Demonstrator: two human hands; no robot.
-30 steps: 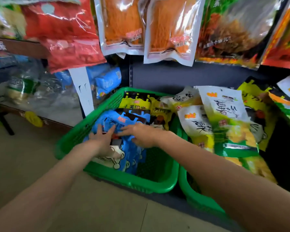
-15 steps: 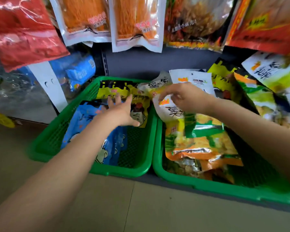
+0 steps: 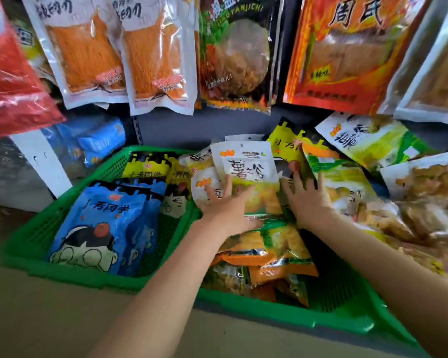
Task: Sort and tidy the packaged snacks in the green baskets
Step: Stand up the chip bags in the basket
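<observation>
Both hands rest with straight, spread fingers on packets at the back of the right green basket (image 3: pixel 282 310). The left hand (image 3: pixel 224 202) presses the white-and-yellow snack packet (image 3: pixel 246 174); the right hand (image 3: pixel 307 196) lies beside it, seemingly on a yellow-and-black packet (image 3: pixel 286 146). Blue packets (image 3: pixel 106 223) lie in the left green basket (image 3: pixel 70 273).

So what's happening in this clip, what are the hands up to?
A person is tidying snack packets in two green baskets. Both hands are in the right basket: the left hand lies with spread fingers on a white and yellow packet, and the right hand presses flat on the packets beside it. The left basket holds blue packets at the front and yellow packets behind; neither hand touches them.
</observation>
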